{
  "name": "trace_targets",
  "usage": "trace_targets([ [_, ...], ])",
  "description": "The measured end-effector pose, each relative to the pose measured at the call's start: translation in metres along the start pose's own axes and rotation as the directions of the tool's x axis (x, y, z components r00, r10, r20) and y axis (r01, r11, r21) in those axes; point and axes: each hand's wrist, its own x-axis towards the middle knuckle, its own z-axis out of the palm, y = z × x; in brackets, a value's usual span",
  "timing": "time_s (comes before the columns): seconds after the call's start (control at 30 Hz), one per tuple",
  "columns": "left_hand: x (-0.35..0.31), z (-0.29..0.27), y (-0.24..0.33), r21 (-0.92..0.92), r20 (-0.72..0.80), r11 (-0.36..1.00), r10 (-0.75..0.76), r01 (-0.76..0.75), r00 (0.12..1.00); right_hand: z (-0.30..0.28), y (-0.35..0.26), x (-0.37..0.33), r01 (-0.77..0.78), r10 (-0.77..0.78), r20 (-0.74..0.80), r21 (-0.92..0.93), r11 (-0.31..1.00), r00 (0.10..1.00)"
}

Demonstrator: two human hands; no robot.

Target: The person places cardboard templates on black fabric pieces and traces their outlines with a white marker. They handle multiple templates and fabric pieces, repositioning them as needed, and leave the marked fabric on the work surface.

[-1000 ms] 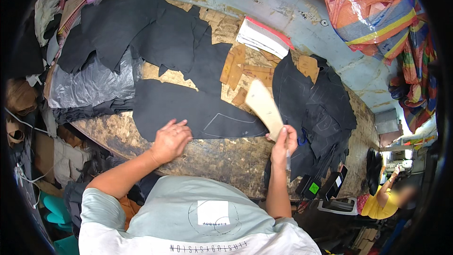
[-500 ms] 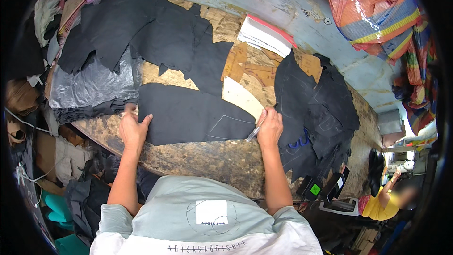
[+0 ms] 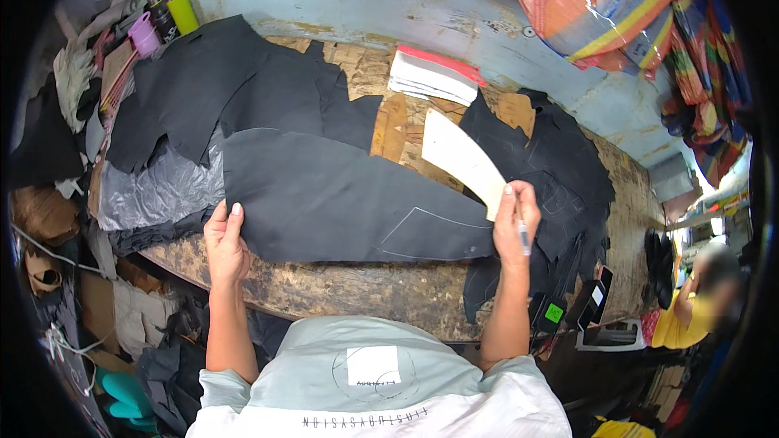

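A wide piece of black leather-like sheet [image 3: 324,191] stretches between my two hands above the table. My left hand [image 3: 225,243] pinches its left edge, thumb on top. At its right end, my right hand [image 3: 516,219] is closed on a cream curved template [image 3: 461,154] and a clear pen [image 3: 522,235], and seems to grip the sheet's corner too. The template points up and away from my right hand. Thin pale lines mark a four-sided outline on the sheet's right part.
More black sheets [image 3: 187,73] lie at the far left over clear plastic [image 3: 162,191], and others [image 3: 568,170] at the right. White folded material with a red edge [image 3: 436,75] lies near the wall. A green-screened device [image 3: 553,313] sits front right; beyond it is a person in yellow [image 3: 680,320].
The black sheet has been lifted and drawn slightly toward me, its right end shifting right. My right hand moved right with template and pen; the template came away from the sheet.
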Motion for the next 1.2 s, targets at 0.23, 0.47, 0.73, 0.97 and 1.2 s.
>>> trace_targets([
  [0.23,-0.008,0.026,0.022,-0.144,0.095,0.989,0.040,-0.026,0.995,-0.050,-0.040,-0.009,0.081,-0.050,-0.224,0.133,0.988,0.973],
  [0.47,-0.022,0.029,0.024,-0.211,0.178,0.977,0.057,-0.018,0.982,-0.070,-0.038,-0.033,0.026,-0.008,-0.291,0.061,0.998,0.957],
  [0.73,-0.042,0.009,-0.030,0.380,-0.153,0.881,-0.242,0.283,0.958,-0.064,0.009,-0.056,-0.166,0.145,-0.142,-0.152,0.974,0.979],
  [0.97,-0.076,0.017,-0.023,0.662,0.673,0.474,-0.034,-0.581,0.739,0.013,0.015,-0.067,-0.206,0.170,0.231,0.141,0.968,0.958],
  [1.2,-0.064,0.065,-0.060,0.619,0.779,0.348,-0.154,-0.704,0.608,0.078,0.005,-0.072,-0.010,0.064,0.469,-0.117,0.993,0.881],
])
